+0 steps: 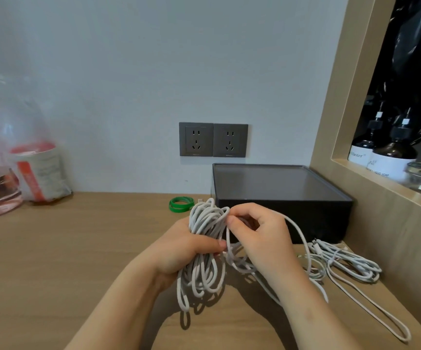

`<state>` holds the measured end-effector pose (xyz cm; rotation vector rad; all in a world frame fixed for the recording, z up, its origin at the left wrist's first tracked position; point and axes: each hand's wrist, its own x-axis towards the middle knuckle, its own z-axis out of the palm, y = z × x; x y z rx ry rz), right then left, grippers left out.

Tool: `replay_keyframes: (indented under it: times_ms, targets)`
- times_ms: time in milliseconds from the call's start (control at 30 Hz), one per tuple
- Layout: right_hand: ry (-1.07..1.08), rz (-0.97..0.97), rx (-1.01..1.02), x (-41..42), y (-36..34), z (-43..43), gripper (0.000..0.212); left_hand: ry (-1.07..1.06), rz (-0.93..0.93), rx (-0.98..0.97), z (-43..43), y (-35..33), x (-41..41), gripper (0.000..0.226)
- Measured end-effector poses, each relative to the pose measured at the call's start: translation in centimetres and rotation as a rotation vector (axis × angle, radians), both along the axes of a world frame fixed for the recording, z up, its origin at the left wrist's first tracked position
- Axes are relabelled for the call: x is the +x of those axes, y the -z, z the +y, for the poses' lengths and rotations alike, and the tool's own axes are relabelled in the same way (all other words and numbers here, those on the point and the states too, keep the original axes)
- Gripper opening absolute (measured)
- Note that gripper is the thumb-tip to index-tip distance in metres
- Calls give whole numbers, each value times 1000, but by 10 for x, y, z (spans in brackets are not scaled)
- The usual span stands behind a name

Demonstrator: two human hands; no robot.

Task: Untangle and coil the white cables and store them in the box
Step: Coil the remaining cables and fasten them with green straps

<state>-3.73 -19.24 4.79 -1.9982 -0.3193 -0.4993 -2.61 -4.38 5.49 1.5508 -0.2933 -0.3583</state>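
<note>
Left hand (pixel 179 251) grips the cable bundle (pixel 204 271); right hand (pixel 262 236) pinches one strand (pixel 295 224) beside it. Risk: pulling could tighten the tangle or drag the loose cables (pixel 350 266) right of that hand. Box (pixel 280 198) just behind.

Bright, soft light — blurred left edge, wide-angle bending.

left hand (pixel 179 248): grips a looped bundle of white cable (pixel 204 248)
right hand (pixel 257 238): pinches one strand at the bundle's top
black lidded plastic box (pixel 280 195): behind the hands, on the wooden tabletop (pixel 65 248)
loose white cables (pixel 350 266): right of the hands
green bands (pixel 181 203): left of the box
</note>
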Motion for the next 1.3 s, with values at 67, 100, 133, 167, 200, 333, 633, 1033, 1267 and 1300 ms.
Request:
replay_keyframes:
  times_ms: [67,100,133,167,200,333,633,1033,1267,1300]
  targets:
    - [-3,37,-58,0,-1,0,9,-13,-36,13,-1,-1,0,22]
    - [21,41,-135,-1,-1,-1,10,-25,-38,15,-1,0,1,22]
    - [51,37,-209,-1,-2,-2,13,-30,-32,11,0,0,2,20]
    - [84,23,-259,-2,-2,-3,16,-28,-19,2,2,0,3,14]
    - [110,15,-297,-2,-4,-4,20,-16,3,-19,3,1,5,8]
    - [255,-3,-448,2,-4,-10,28,48,167,-155,10,-1,7,9]
    - [225,-45,-522,4,2,-17,46,-167,-394,787,-8,16,10,22]
    - [420,-32,-528,11,6,-25,42,-587,-292,145,17,4,18,20]
    - [347,20,-245,14,8,-42,37,-713,-144,-138,37,1,25,23]
    - [243,52,-179,12,5,-37,39,-689,-131,-127,33,3,25,23]
